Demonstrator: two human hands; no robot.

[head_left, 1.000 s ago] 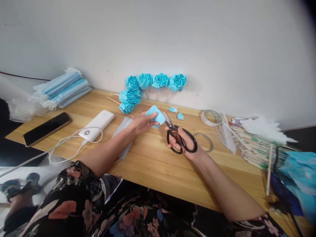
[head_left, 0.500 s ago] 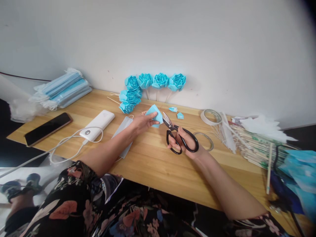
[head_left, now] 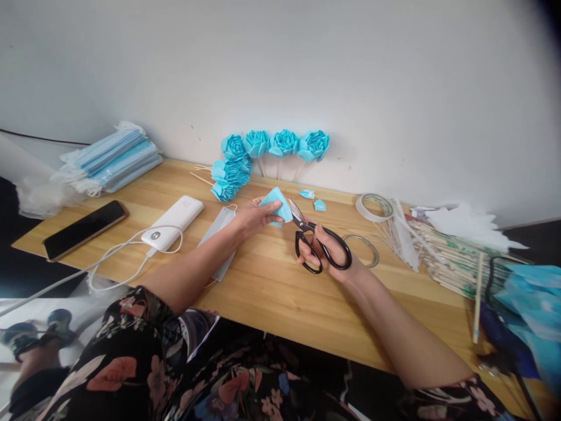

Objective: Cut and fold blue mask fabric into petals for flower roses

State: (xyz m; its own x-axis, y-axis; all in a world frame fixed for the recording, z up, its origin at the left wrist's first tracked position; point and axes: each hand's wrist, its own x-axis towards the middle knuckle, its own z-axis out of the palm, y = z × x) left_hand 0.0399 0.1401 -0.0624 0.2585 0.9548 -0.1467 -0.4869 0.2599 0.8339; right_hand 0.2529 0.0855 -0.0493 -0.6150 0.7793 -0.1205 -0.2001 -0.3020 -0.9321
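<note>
My left hand (head_left: pixel 253 215) pinches a folded piece of light blue mask fabric (head_left: pixel 276 203) just above the wooden table (head_left: pixel 263 286). My right hand (head_left: pixel 333 254) grips black-handled scissors (head_left: pixel 316 242), fingers through the loops, blades pointing up-left and touching the fabric's right edge. A grey-blue face mask (head_left: pixel 221 234) lies flat under my left wrist. Two small blue scraps (head_left: pixel 314 200) lie just beyond the scissors.
Several blue fabric roses on sticks (head_left: pixel 263 153) lean against the wall. A white power bank (head_left: pixel 172 222) with cable and a dark phone (head_left: pixel 83 229) lie at left, behind them a stack of blue masks (head_left: pixel 111 156). Tape rolls (head_left: pixel 373 208) and wooden sticks (head_left: pixel 447 257) sit at right.
The scissor blades have closed in slightly toward the blue fabric. My left hand has barely shifted.
</note>
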